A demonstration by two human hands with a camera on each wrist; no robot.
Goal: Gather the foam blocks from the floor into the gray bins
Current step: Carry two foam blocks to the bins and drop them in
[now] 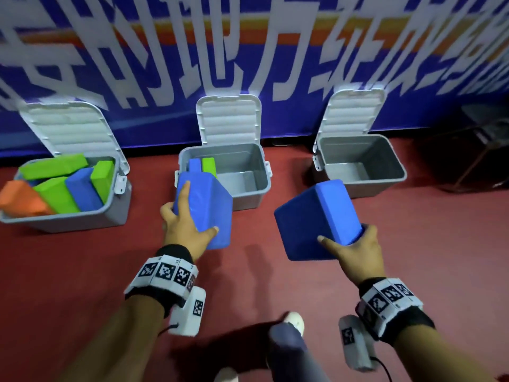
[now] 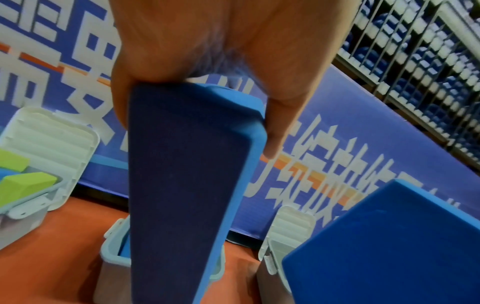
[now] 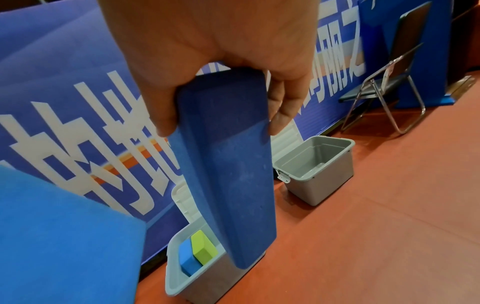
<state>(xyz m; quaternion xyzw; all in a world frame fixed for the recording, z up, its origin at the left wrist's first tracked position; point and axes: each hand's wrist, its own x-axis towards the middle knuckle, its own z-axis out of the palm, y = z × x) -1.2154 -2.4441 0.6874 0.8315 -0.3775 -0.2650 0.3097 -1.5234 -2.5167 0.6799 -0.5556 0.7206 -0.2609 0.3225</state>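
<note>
Left bin (image 1: 66,216): nearly full. Left hand (image 1: 183,230), grip closed around a blue foam block (image 1: 205,208) at the middle bin (image 1: 248,188): lower it beside the blocks already inside. Right hand (image 1: 355,249), grip clamping a second blue block (image 1: 316,219) short of the empty right bin (image 1: 385,177): carry it over the rim before letting go.
</note>
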